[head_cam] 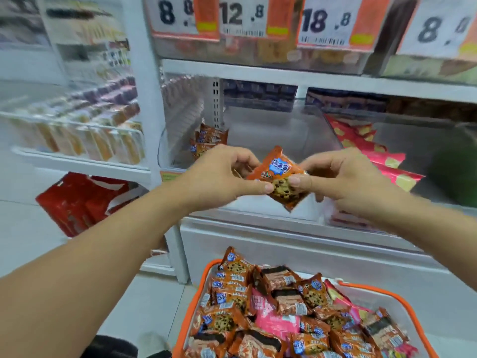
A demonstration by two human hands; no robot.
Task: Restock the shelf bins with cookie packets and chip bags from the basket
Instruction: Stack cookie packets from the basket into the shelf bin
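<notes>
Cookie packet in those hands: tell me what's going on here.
A person is restocking a shelf. Both the left hand and the right hand pinch one orange cookie packet in front of a clear shelf bin that already holds a few matching packets. The orange basket below holds many more packets.

A packet is held between both hands, left hand on its left, right hand on its right, in front of a bin. More packets lie at the bin's back left. Bags lie in the bin to the right. The basket stands below, nearer the person.
</notes>
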